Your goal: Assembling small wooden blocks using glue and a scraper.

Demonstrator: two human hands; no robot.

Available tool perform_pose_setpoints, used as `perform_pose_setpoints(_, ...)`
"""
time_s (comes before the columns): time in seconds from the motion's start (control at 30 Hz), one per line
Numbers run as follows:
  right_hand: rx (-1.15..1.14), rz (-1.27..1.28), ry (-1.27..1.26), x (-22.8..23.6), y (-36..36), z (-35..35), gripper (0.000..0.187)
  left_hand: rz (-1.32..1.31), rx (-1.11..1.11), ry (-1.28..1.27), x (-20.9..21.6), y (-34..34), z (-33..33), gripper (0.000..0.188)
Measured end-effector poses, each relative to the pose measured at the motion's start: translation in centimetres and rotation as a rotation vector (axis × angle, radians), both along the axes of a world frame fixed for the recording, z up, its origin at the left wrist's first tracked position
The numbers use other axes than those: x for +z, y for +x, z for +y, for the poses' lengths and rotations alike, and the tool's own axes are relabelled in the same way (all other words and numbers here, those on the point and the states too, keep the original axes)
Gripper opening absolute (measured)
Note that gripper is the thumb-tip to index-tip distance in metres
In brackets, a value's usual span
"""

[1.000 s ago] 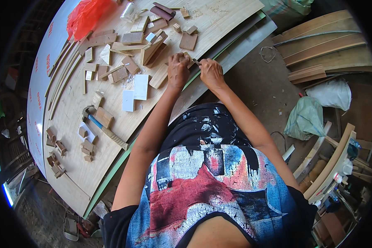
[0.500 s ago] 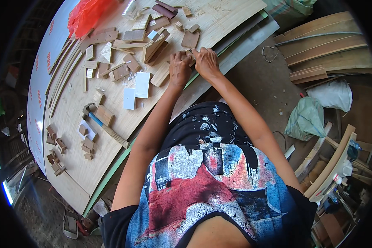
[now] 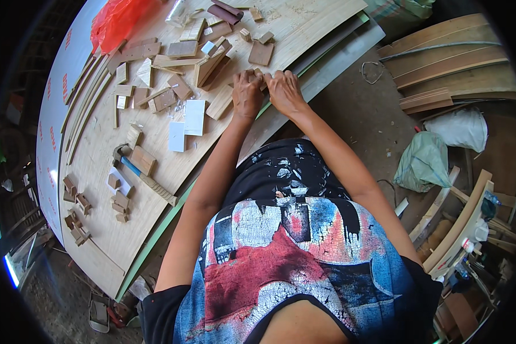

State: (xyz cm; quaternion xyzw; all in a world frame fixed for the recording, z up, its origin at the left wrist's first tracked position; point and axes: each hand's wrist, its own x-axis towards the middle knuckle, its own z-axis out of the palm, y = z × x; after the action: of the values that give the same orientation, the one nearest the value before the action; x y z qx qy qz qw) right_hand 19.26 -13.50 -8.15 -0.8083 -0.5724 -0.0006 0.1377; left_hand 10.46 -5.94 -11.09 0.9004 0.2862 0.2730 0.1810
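My left hand (image 3: 247, 94) and my right hand (image 3: 285, 93) are close together at the near edge of the wooden tabletop (image 3: 155, 226). The fingers of both are curled inward, pinched toward each other. Whatever lies between them is mostly covered by the knuckles; it may be a small piece of wood, but I cannot make it out. Just left of my left hand rests a pale wood block (image 3: 220, 103). Beyond it stands a wedge-shaped wooden piece (image 3: 213, 66), and past my hands lies a flat brown wood square (image 3: 261, 53).
A hammer (image 3: 140, 172) with a blue and tan handle lies at left beside a wood block (image 3: 144, 160). White cards (image 3: 195, 117), many wood offcuts and a red plastic bag (image 3: 114, 26) cover the tabletop. Sacks (image 3: 423, 162) and curved boards (image 3: 453, 69) stand at right.
Both hands stay at the table edge, with a slight shift of the fingers. The whole view has moved a little; the things on the table keep their places.
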Motion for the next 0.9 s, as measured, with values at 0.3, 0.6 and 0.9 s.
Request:
perform_pose_setpoints(0.3,0.006,0.026,-0.085,-1.3,-0.9,-2.3,0.016,0.01,-0.005,-0.024,0.5,0.0,-0.2,0.021)
perform_pose_setpoints(0.6,-0.143,0.025,0.019,1.7,0.6,-1.6,0.01,0.024,-0.034,-0.018,0.1,-0.3,0.3,0.028)
perform_pose_setpoints(0.9,-0.084,0.03,0.096,-0.3,0.4,1.1,0.014,-0.006,-0.031,-0.004,0.2,-0.1,0.2,0.019)
